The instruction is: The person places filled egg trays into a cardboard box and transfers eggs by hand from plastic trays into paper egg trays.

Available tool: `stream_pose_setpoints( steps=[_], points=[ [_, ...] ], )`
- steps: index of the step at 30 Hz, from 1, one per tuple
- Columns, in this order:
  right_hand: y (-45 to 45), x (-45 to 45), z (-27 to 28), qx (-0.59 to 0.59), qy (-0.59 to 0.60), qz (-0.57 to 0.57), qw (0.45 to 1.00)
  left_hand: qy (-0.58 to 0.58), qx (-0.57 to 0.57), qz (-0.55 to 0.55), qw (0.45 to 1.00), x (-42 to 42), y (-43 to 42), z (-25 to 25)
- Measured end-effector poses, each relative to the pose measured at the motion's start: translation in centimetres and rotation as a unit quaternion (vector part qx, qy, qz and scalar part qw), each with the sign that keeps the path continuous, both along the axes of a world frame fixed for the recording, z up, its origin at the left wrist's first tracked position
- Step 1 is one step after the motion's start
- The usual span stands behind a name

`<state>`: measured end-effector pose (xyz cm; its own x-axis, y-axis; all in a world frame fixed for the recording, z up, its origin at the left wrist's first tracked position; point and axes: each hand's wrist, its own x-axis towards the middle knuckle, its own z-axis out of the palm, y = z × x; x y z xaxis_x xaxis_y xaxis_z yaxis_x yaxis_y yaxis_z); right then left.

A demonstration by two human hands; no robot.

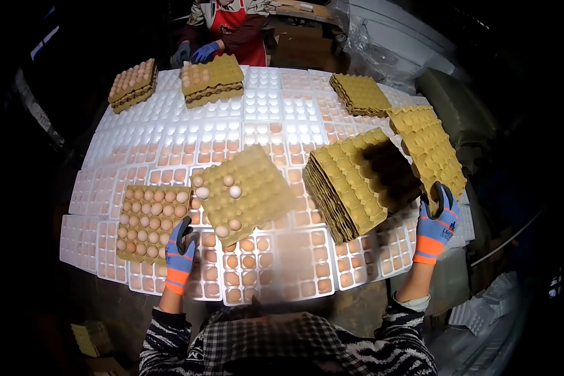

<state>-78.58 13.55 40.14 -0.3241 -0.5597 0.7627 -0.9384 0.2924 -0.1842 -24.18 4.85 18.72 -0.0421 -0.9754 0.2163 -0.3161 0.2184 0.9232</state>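
My left hand (180,254), in a blue and orange glove, has its fingers curled at the right edge of a pulp tray full of brown eggs (145,222). To the right of it lies a pulp tray with several eggs (257,197), mostly at its left side. My right hand (439,216), gloved the same way, grips the lower end of an empty pulp tray (429,145) tilted at the right. Between that tray and the middle one stands a tall stack of empty pulp trays (338,182).
White plastic trays of eggs (247,266) cover the table. At the back are egg-topped stacks (133,81) (212,80) and a low stack of pulp trays (360,94). Across the table, a person in a red apron (229,25) has blue-gloved hands near a stack.
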Motion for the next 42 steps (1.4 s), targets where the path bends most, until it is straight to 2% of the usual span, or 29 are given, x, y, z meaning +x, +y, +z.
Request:
stream_pose_setpoints(
  steps=[2, 3, 4, 6, 7, 8, 9, 10, 12, 14, 16, 19, 20, 22, 23, 26, 28, 29, 32, 33, 34, 36, 38, 40, 41, 42],
  points=[
    [-2.2, 1.9, -2.1, -0.01, -0.127, 0.055, 0.99, 0.005, 0.021, 0.019, 1.0, 3.6, 2.6, -0.6],
    [-3.1, 4.6, -2.4, -0.003, -0.233, 0.17, 0.958, 0.011, 0.015, 0.035, 0.999, 4.9, 3.9, -0.5],
    [-4.2, 7.6, -2.4, 0.004, -0.332, 0.28, 0.901, 0.017, 0.009, 0.05, 0.999, 6.4, 4.9, -0.5],
    [-5.5, 11.9, -1.7, 0.095, -0.075, 0.28, 0.952, -0.004, 0.037, 0.041, 0.998, 10.9, 6.3, -1.1],
    [-6.2, 12.2, -1.9, 0.168, -0.038, 0.232, 0.957, -0.014, 0.052, 0.036, 0.998, 13.3, 6.9, -1.3],
    [-7.0, 11.6, -2.9, 0.239, -0.002, 0.182, 0.954, 0.062, 0.074, 0.045, 0.994, 14.7, 7.5, -0.6],
    [-8.1, 10.4, -4.4, 0.333, 0.028, 0.096, 0.938, 0.023, 0.067, 0.035, 0.997, 17.0, 8.2, -0.7],
    [-9.0, 9.1, -5.9, 0.364, 0.068, 0.038, 0.928, -0.016, 0.061, 0.026, 0.998, 19.5, 9.0, -1.3],
    [-9.6, 5.4, -8.6, 0.357, 0.05, 0.062, 0.931, 0.01, 0.071, 0.021, 0.997, 24.1, 10.0, -3.2],
    [-9.7, 6.9, -7.7, 0.365, 0.024, 0.041, 0.93, 0.064, 0.132, 0.038, 0.988, 28.2, 11.4, -4.8],
    [-9.9, 8.4, -7.2, 0.355, 0.009, 0.014, 0.935, 0.049, 0.117, 0.03, 0.991, 31.7, 12.4, -5.7],
    [-12.0, 10.2, -6.5, 0.318, 0.014, -0.039, 0.947, 0.062, 0.123, 0.002, 0.99, 33.3, 12.0, -3.4],
    [-12.5, 11.8, -5.5, 0.327, 0.024, -0.07, 0.942, 0.026, 0.123, -0.013, 0.992, 34.1, 11.3, -3.1],
    [-12.7, 12.1, -4.1, 0.338, 0.057, -0.061, 0.938, -0.046, 0.125, -0.04, 0.99, 35.6, 9.8, -2.8],
    [-12.2, 11.6, -3.5, 0.327, 0.059, -0.035, 0.942, -0.04, 0.124, -0.018, 0.991, 36.1, 9.4, -3.1],
    [-9.4, 8.5, -1.3, 0.381, 0.072, -0.014, 0.921, -0.023, 0.118, 0.029, 0.992, 36.7, 8.4, -3.8],
    [-7.5, 4.9, -0.9, 0.398, -0.003, 0.014, 0.917, -0.022, 0.111, 0.029, 0.993, 37.1, 7.7, -2.8],
    [-6.6, 2.2, -1.7, 0.423, -0.018, 0.055, 0.904, -0.033, 0.121, 0.017, 0.992, 38.3, 7.4, -4.3],
    [-5.5, 1.7, -3.9, 0.485, -0.074, -0.009, 0.872, 0.0, 0.135, -0.006, 0.991, 39.4, 6.4, -7.9],
    [-5.7, 0.4, -4.8, 0.474, -0.05, -0.034, 0.878, -0.002, 0.13, -0.024, 0.991, 38.0, 5.5, -5.9],
    [-5.9, -1.0, -6.6, 0.47, -0.032, -0.051, 0.881, -0.067, 0.133, -0.043, 0.988, 37.0, 4.3, -4.0],
    [-6.4, -1.0, -7.2, 0.449, 0.005, -0.06, 0.891, -0.119, 0.134, -0.066, 0.982, 33.9, 1.7, 0.2],
    [-7.4, 5.5, -4.9, 0.456, 0.094, -0.232, 0.854, -0.114, 0.091, -0.104, 0.984, 32.3, -0.3, 0.3],
    [-7.6, 13.4, -3.5, 0.288, 0.232, -0.144, 0.918, -0.154, 0.034, -0.162, 0.974, 30.4, -2.3, 0.1],
    [-8.6, 20.8, -2.6, 0.222, 0.144, -0.069, 0.962, -0.185, 0.002, -0.187, 0.965, 29.4, -3.0, -0.6],
    [-9.1, 24.9, -4.0, 0.18, 0.078, 0.049, 0.979, -0.202, -0.048, -0.234, 0.95, 28.0, -4.0, -0.1]
  ],
)
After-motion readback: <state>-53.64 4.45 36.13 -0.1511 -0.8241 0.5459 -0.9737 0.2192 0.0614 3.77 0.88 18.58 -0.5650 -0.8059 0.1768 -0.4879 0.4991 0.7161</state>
